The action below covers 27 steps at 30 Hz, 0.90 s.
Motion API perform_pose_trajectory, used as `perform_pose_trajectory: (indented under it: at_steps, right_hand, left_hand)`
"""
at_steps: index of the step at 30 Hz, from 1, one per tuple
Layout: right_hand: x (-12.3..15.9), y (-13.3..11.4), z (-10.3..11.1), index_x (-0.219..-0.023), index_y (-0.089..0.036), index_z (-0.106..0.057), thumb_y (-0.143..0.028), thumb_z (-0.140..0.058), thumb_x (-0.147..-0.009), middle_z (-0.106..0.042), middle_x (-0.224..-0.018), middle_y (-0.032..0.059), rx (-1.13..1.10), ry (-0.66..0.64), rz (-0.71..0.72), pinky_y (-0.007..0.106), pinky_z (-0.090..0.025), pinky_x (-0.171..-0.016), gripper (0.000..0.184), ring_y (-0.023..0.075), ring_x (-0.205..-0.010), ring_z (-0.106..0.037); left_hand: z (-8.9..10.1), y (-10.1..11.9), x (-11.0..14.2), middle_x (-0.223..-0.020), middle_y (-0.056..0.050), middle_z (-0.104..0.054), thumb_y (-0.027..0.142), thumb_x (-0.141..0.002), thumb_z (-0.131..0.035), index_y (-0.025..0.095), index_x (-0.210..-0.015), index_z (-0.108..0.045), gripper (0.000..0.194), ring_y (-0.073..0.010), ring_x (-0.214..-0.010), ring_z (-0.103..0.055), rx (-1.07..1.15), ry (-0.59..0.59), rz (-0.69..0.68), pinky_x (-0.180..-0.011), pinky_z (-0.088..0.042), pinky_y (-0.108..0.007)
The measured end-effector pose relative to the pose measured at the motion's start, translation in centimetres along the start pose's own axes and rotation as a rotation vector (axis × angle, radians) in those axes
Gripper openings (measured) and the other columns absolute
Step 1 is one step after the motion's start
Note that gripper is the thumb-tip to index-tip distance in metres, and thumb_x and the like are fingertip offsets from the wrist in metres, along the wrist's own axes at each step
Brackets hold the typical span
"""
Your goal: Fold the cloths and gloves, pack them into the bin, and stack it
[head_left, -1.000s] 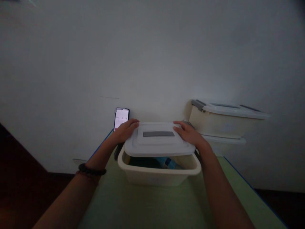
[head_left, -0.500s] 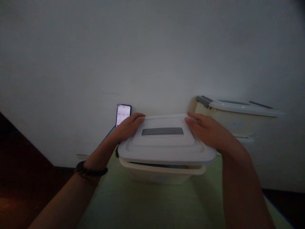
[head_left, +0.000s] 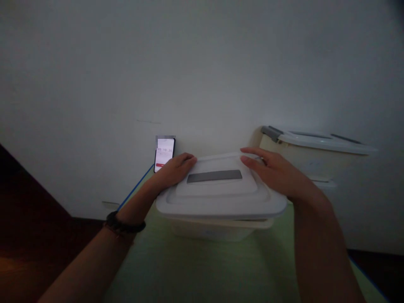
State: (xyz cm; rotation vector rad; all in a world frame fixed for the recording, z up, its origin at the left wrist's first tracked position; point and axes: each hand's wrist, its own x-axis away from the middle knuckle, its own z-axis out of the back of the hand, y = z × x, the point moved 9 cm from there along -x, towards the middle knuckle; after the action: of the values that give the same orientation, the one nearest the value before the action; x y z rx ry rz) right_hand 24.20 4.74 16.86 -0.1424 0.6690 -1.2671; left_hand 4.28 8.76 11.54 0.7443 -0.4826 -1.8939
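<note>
A white lid (head_left: 217,202) with a grey handle strip lies over a cream plastic storage box (head_left: 211,230). Along the front, the lid overhangs the box's rim, and a narrow dark gap shows towards the right. My left hand (head_left: 176,169) is closed on the lid's far left side, its fingertips partly hidden. On the far right side my right hand (head_left: 271,170) grips the lid too, thumb on top and index finger stretched along the back edge. What the box holds is covered by the lid.
A phone (head_left: 164,155) showing a running timer leans against the wall behind my left hand. To the right stands a second lidded box (head_left: 303,160) with grey clips. The green table (head_left: 202,269) has a blue edge, and the wall (head_left: 202,75) rises close behind.
The lid's front has come down over the box, narrowing the gap that showed the inside. My left hand moved slightly right, and my right hand slid a little left along the back edge.
</note>
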Motion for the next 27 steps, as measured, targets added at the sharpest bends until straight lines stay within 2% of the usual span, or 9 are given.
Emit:
perform_pose_trajectory:
  at_steps: [4,6,8,11,13,18,24,27]
  right_hand:
    - [-0.1,1.3,-1.2,-0.118,-0.016,-0.049,-0.044,-0.042,-0.081,-0.052,-0.122,0.0103,0.08,-0.086,-0.037,0.041,-0.034,-0.098,0.047,0.0235,-0.112,-0.048]
    - [0.0,1.7,-1.6,-0.12,-0.013,-0.047,-0.044,-0.042,-0.081,-0.049,-0.125,0.0125,0.135,-0.105,-0.054,0.042,-0.033,-0.099,0.05,0.0247,-0.115,-0.045]
    - [0.2,1.7,-1.8,-0.121,-0.013,-0.046,-0.044,-0.041,-0.081,-0.047,-0.127,0.0134,0.196,-0.125,-0.048,0.042,-0.032,-0.1,0.051,0.0253,-0.117,-0.042]
    - [0.6,1.3,-2.7,-0.122,-0.012,-0.046,-0.044,-0.039,-0.082,-0.047,-0.126,0.0137,0.24,-0.215,-0.021,0.041,-0.032,-0.1,0.052,0.0253,-0.117,-0.043]
    - [0.8,1.3,-3.5,-0.121,-0.012,-0.047,-0.045,-0.038,-0.082,-0.05,-0.124,0.0133,0.242,-0.293,-0.006,0.04,-0.035,-0.098,0.052,0.0256,-0.114,-0.046]
    - [0.7,1.8,-4.4,-0.121,-0.017,-0.048,-0.045,-0.038,-0.082,-0.053,-0.12,0.011,0.24,-0.371,0.036,0.04,-0.041,-0.092,0.048,0.0257,-0.109,-0.051]
    - [0.4,2.4,-5.1,-0.123,-0.016,-0.044,-0.047,-0.038,-0.082,-0.051,-0.122,0.0117,0.226,-0.36,0.065,0.04,-0.039,-0.095,0.052,0.0251,-0.112,-0.048]
    - [0.2,2.7,-5.5,-0.124,-0.013,-0.042,-0.047,-0.037,-0.083,-0.05,-0.123,0.013,0.21,-0.381,0.066,0.039,-0.037,-0.096,0.054,0.0242,-0.112,-0.048]
  left_hand:
    - [1.1,0.8,0.0,-0.109,-0.01,-0.056,0.04,-0.085,-0.033,0.013,-0.104,-0.053,0.038,-0.0193,-0.102,-0.05,-0.013,0.13,-0.102,-0.091,-0.037,-0.032]
    - [1.6,1.4,0.2,-0.111,-0.009,-0.055,0.039,-0.086,-0.033,0.014,-0.104,-0.053,0.037,-0.0182,-0.106,-0.048,-0.043,0.159,-0.162,-0.093,-0.034,-0.031]
    - [1.2,1.7,0.4,-0.113,-0.008,-0.054,0.041,-0.087,-0.03,0.014,-0.106,-0.052,0.039,-0.0175,-0.107,-0.048,-0.055,0.076,-0.181,-0.095,-0.033,-0.03]
    - [-0.7,1.8,0.9,-0.121,-0.008,-0.051,0.046,-0.088,-0.025,0.016,-0.115,-0.048,0.047,-0.0182,-0.112,-0.045,-0.103,-0.149,-0.197,-0.098,-0.031,-0.031]
    - [-1.4,1.8,1.3,-0.128,-0.008,-0.046,0.048,-0.086,-0.027,0.016,-0.121,-0.043,0.05,-0.0198,-0.118,-0.039,-0.177,-0.219,-0.211,-0.1,-0.027,-0.033]
    - [-1.8,1.7,1.5,-0.132,-0.008,-0.042,0.048,-0.086,-0.029,0.015,-0.126,-0.039,0.053,-0.0205,-0.121,-0.035,-0.291,-0.197,-0.204,-0.101,-0.025,-0.034]
    - [-2.1,1.1,1.1,-0.131,-0.008,-0.043,0.048,-0.086,-0.029,0.015,-0.126,-0.039,0.053,-0.0197,-0.121,-0.036,-0.302,-0.186,-0.186,-0.101,-0.026,-0.033]
    - [-1.4,1.6,1.3,-0.132,-0.009,-0.041,0.048,-0.086,-0.029,0.015,-0.124,-0.041,0.053,-0.0205,-0.123,-0.032,-0.357,-0.171,-0.198,-0.102,-0.024,-0.034]
